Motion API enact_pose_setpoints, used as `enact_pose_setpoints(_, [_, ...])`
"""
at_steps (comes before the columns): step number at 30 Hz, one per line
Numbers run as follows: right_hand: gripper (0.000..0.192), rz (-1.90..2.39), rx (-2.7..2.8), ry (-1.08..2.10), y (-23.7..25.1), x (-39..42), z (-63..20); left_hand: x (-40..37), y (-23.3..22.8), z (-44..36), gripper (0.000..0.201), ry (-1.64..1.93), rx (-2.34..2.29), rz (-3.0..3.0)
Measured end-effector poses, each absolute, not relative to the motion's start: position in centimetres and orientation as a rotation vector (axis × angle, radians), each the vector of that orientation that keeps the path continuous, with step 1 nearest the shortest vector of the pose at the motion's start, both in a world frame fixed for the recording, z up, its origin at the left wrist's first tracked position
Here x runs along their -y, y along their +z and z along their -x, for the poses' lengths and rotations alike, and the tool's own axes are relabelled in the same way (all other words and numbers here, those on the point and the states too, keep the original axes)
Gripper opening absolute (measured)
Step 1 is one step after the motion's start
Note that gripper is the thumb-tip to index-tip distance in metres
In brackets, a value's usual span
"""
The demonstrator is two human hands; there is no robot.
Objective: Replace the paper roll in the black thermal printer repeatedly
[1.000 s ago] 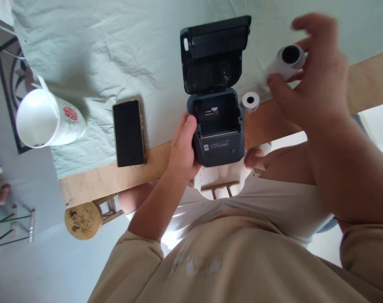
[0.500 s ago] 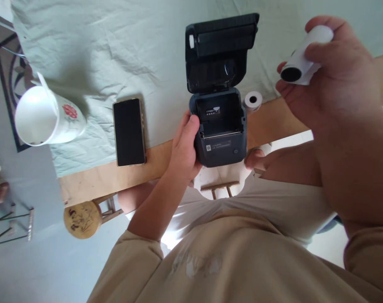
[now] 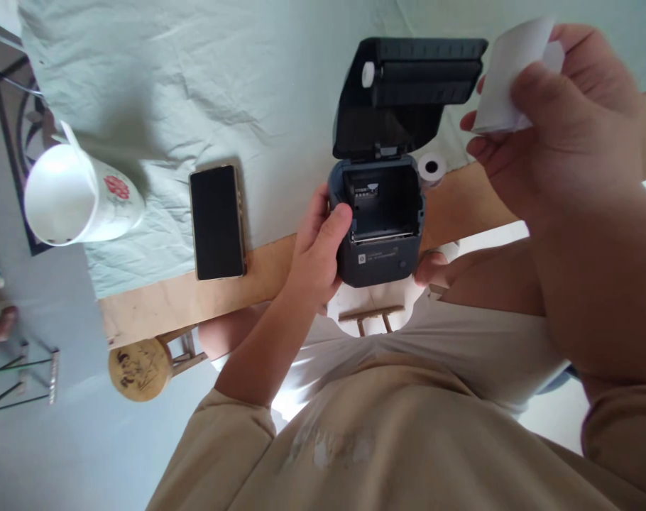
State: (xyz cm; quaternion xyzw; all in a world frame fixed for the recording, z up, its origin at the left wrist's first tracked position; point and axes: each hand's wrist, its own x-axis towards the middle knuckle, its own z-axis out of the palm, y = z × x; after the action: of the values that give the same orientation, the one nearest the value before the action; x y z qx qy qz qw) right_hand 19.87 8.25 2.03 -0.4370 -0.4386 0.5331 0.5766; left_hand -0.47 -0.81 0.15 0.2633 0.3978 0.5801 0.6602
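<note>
My left hand (image 3: 320, 238) is closed on the left side of a dark label printer (image 3: 379, 262), thumb over its edge. The printer's lid (image 3: 392, 128) stands raised, with a black roller and a white gear at its side, and the paper bay inside holds no roll. Up at the right, my right hand (image 3: 573, 106) grips a white paper roll (image 3: 507, 74); a flap of its paper hangs toward the printer and the core is hidden. A second, smaller paper roll (image 3: 431, 169) stands on the table just right of the printer, partly behind it.
A smartphone (image 3: 217, 223) with a dark screen lies left of the printer. Farther left is a white cup (image 3: 115, 206) with a red flower. A pale green cloth (image 3: 270, 106) covers the wooden table (image 3: 157, 301). Below the edge is a round stool (image 3: 140, 369).
My left hand has shifted the printer slightly right and tilted it, so the lid leans right. In my right hand the roll has turned, and its dark core end no longer shows.
</note>
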Motion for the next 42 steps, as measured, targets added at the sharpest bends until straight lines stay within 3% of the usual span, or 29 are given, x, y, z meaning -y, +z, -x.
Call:
enact_pose_setpoints(13, [0.056, 0.872, 1.14, 1.253, 1.8, -7.9, -19.8, 0.8, 0.4, 0.5, 0.026, 1.301, -0.925, -0.575])
enact_pose_setpoints(26, [0.047, 0.664, 1.582, 0.765, 2.4, -6.0, -18.8, 0.9, 0.3, 0.4, 0.035, 1.288, -1.003, -0.61])
enact_pose_setpoints(33, [0.04, 0.737, 1.887, 0.692, 1.0, -5.0, -19.0, 1.0, 0.6, 0.5, 0.025, 1.272, -0.975, -0.609])
enact_pose_setpoints(42, [0.032, 0.712, 1.894, 0.576, 1.5, -4.8, -18.5, 1.0, 0.4, 0.4, 0.035, 1.249, -1.019, -0.654])
